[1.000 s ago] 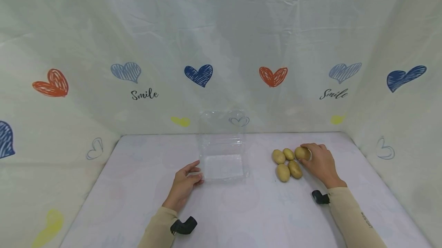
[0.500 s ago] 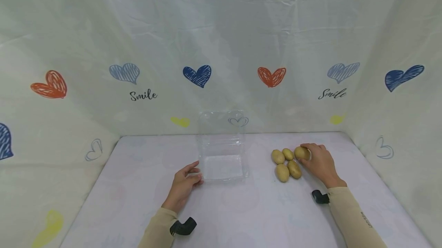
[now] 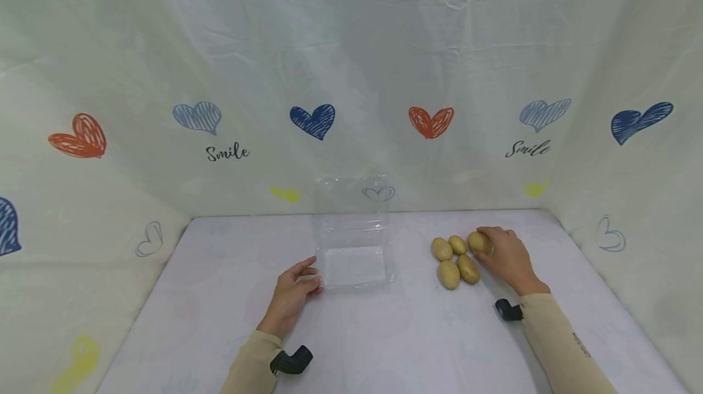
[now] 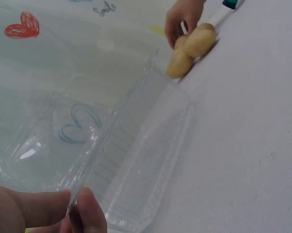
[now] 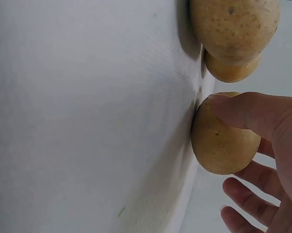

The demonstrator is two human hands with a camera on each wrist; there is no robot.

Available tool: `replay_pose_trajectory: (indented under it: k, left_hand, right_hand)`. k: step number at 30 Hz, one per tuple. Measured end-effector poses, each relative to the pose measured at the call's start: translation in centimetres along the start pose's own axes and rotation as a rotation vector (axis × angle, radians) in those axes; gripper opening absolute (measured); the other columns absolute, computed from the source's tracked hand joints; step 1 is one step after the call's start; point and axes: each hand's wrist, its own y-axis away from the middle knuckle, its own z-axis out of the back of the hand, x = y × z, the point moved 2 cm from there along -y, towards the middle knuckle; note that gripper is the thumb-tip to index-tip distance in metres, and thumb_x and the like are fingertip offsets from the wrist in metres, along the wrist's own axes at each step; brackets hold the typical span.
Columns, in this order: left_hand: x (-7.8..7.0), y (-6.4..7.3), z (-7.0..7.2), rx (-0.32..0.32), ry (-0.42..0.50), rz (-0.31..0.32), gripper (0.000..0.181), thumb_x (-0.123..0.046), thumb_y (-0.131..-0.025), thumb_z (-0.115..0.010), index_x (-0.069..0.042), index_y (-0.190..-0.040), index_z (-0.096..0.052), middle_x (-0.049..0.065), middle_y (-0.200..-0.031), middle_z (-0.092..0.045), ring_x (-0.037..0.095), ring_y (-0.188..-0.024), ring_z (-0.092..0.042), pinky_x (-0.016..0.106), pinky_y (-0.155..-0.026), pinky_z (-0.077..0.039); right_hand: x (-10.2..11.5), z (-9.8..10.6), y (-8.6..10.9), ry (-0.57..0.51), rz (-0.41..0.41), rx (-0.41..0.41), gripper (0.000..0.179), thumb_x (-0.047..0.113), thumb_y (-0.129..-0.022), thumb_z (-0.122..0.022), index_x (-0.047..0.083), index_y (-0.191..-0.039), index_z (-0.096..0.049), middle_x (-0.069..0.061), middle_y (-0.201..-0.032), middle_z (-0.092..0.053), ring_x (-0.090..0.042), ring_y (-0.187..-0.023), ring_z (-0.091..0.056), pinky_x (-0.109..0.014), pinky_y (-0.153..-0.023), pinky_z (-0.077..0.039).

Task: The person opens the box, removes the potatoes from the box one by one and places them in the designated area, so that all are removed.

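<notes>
A clear plastic clamshell box [image 3: 354,266] stands on the table with its lid [image 3: 351,199] raised at the back. My left hand [image 3: 293,296] pinches the box's left rim between thumb and finger, as the left wrist view shows. To the right of the box, several small yellow potatoes lie in a cluster, among them a front potato [image 3: 449,275]. My right hand [image 3: 506,260] grips the back right potato [image 5: 226,138] with thumb and fingers around its sides. In the right wrist view that potato sits right at the table surface, and two other potatoes [image 5: 235,29] are beyond it.
The white-covered table [image 3: 395,339] meets a cloth backdrop [image 3: 379,77] printed with hearts and "Smile" at its back edge. Cloth walls also rise at the left and right. A black wrist mount [image 3: 292,360] sits on each sleeve.
The head view has shifted very slightly. Both hands, the box and the potatoes stay in practically the same places.
</notes>
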Motion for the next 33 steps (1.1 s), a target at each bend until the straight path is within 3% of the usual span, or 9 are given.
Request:
replay_pose_trajectory:
  k: [20,33]
  left_hand:
    - [0.12,-0.22,-0.09,-0.001,-0.001,0.000,0.054,0.015,-0.099,-0.059,0.010,-0.151,-0.048,0.024,-0.126,-0.052,0.014,-0.084,-0.064,0.025,-0.079,-0.061]
    - [-0.13,0.01,-0.08,-0.001,0.001,0.000,0.055,0.015,-0.099,-0.059,0.010,-0.152,-0.047,0.023,-0.126,-0.052,0.014,-0.084,-0.063,0.026,-0.079,-0.061]
  right_hand:
    - [-0.18,0.09,-0.08,0.012,0.010,0.012,0.055,0.013,-0.083,-0.088,-0.011,-0.127,-0.065,-0.033,-0.116,-0.068,-0.054,-0.105,-0.062,-0.067,-0.086,-0.053]
    - [-0.07,0.54,-0.11,0.017,-0.007,0.032,0.057,0.013,-0.084,-0.088,-0.011,-0.129,-0.064,-0.036,-0.122,-0.066,-0.056,-0.107,-0.061,-0.068,-0.088,-0.053]
